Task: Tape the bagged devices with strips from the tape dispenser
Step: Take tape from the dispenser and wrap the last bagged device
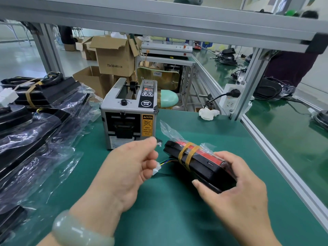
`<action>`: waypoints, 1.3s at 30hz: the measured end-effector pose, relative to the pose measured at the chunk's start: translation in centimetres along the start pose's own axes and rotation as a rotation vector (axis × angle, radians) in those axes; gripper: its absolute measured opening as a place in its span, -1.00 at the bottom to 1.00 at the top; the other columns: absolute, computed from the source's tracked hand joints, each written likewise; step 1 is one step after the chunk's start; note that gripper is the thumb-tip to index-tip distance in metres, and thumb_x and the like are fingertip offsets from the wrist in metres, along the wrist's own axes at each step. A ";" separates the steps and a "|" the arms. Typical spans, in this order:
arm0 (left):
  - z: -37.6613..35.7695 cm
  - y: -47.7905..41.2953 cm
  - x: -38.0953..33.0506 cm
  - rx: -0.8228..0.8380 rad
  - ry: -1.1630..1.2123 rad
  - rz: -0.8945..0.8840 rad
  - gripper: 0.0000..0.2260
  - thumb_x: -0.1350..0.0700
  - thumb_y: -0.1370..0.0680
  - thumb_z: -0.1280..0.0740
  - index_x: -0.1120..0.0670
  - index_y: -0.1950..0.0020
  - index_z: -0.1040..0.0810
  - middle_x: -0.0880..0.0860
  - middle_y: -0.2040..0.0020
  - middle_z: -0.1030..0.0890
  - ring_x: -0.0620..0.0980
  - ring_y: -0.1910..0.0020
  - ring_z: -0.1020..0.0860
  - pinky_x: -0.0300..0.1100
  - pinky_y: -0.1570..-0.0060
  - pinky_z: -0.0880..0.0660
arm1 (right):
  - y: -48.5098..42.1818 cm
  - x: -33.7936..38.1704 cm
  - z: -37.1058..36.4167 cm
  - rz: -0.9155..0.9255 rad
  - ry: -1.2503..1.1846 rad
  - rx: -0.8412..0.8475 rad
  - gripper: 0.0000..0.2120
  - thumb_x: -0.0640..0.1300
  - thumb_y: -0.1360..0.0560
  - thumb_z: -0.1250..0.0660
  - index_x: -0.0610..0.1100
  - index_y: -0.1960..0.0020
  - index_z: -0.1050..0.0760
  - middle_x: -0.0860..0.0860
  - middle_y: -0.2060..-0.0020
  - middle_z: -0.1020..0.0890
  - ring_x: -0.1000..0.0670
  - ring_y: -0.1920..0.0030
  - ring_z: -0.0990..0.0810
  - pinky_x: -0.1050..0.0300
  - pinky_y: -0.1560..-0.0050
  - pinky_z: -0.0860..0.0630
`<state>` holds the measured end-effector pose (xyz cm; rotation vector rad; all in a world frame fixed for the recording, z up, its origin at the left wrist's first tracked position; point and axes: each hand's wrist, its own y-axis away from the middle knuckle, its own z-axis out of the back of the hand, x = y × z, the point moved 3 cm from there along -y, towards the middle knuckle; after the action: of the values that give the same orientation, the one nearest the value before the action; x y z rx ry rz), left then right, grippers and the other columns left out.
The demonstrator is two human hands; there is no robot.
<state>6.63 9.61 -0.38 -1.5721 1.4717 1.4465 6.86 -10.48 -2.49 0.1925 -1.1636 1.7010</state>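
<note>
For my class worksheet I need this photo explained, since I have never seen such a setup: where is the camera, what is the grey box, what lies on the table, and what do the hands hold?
The camera sits on the worker's head, looking down at both hands. The grey box is a tape dispenser on a green table. The left hand pinches a short strip of tape; the right hand holds a black bagged device bound with rubber bands. More bagged devices lie at the left, a crumpled tissue behind.

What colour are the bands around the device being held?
Yellowish tan: the rubber bands show best in the head view.
</note>
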 end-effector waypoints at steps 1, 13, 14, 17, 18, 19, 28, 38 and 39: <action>-0.3 0.7 0.2 0.022 -0.042 -0.049 -0.84 0.07 -0.47 -0.40 0.06 0.30 -0.60 -0.04 0.41 -0.57 -0.14 0.44 -0.48 -0.29 0.42 -0.42 | 0.0 0.2 -0.1 0.003 -0.007 -0.004 -0.35 0.02 -0.08 -0.60 0.27 -0.08 -0.40 0.38 0.02 -0.57 -0.01 0.08 -0.61 0.45 0.00 -0.36; -3.6 2.7 2.3 0.212 -0.211 -0.213 -0.87 0.09 -0.46 -0.39 0.06 0.23 -0.71 -0.46 0.17 -0.60 -0.60 -0.30 -0.11 -0.26 -0.26 -0.09 | 0.1 1.2 -0.3 0.098 -0.011 -0.016 -0.40 0.04 -0.09 -0.53 0.15 -0.10 -0.43 0.33 0.10 -0.59 0.16 0.11 -0.56 0.16 0.01 -0.46; -3.6 2.7 2.3 0.215 -0.225 -0.213 -0.86 0.08 -0.46 -0.39 0.06 0.23 -0.71 -0.47 0.17 -0.59 -0.60 -0.31 -0.10 -0.27 -0.26 -0.09 | 0.1 1.2 -0.4 0.093 -0.014 -0.016 -0.40 0.04 -0.10 -0.53 0.16 -0.10 -0.42 0.32 0.09 -0.60 0.15 0.11 -0.57 0.15 0.01 -0.47; -3.7 2.9 2.4 0.205 -0.241 -0.204 -0.86 0.03 -0.41 -0.39 0.05 0.23 -0.71 -0.44 0.14 -0.59 -0.61 -0.31 -0.06 -0.31 -0.22 -0.09 | 0.1 1.3 -0.4 0.092 -0.007 -0.017 -0.42 0.05 -0.11 -0.53 0.19 -0.08 -0.41 0.33 -0.04 -0.54 0.18 0.11 -0.57 0.16 0.02 -0.47; -3.8 2.9 2.4 0.199 -0.238 -0.199 -0.86 0.02 -0.40 -0.40 0.04 0.24 -0.72 -0.43 0.09 -0.56 -0.61 -0.32 -0.06 -0.32 -0.22 -0.09 | 0.1 1.4 -0.4 0.098 0.000 -0.019 -0.43 0.06 -0.12 -0.53 0.19 -0.08 -0.40 0.34 -0.04 -0.53 0.20 0.11 -0.56 0.19 0.02 -0.47; -3.9 3.0 2.4 0.194 -0.238 -0.197 -0.87 0.03 -0.40 -0.40 0.02 0.25 -0.72 -0.44 0.04 -0.50 -0.60 -0.32 -0.05 -0.32 -0.22 -0.09 | 0.1 1.5 -0.4 0.104 0.004 -0.022 -0.43 0.06 -0.13 -0.53 0.19 -0.08 -0.39 0.36 -0.03 -0.53 0.23 0.11 -0.55 0.23 0.03 -0.46; -4.2 3.4 2.2 0.183 -0.261 -0.189 -0.90 0.05 -0.45 -0.45 0.02 0.23 -0.72 -0.57 0.23 -0.51 -0.59 -0.33 -0.02 -0.20 -0.38 -0.02 | 0.1 2.0 -0.3 0.103 0.007 -0.056 -0.46 0.12 -0.20 -0.48 0.22 -0.10 -0.35 0.36 -0.02 -0.52 0.19 0.11 -0.57 0.10 0.06 -0.55; -4.3 3.2 2.9 0.167 -0.254 -0.204 -0.87 0.06 -0.44 -0.41 0.03 0.28 -0.70 -0.38 -0.09 -0.54 -0.62 -0.32 0.00 -0.29 -0.33 -0.06 | 0.1 2.1 -0.2 0.092 -0.006 -0.043 -0.55 0.21 -0.23 -0.36 0.22 -0.08 -0.35 0.38 0.01 -0.53 0.24 0.11 -0.55 0.15 0.10 -0.54; -4.4 3.2 3.0 0.156 -0.260 -0.206 -0.87 0.05 -0.43 -0.40 0.03 0.28 -0.70 -0.32 -0.14 -0.54 -0.62 -0.33 -0.01 -0.31 -0.30 -0.08 | 0.1 2.1 -0.2 0.088 -0.006 -0.040 -0.55 0.21 -0.22 -0.36 0.22 -0.08 -0.35 0.38 0.01 -0.53 0.23 0.11 -0.55 0.14 0.10 -0.55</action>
<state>4.63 3.81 -1.04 -1.3415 1.2046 1.3261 5.88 -8.94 -1.39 0.1229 -1.2253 1.7533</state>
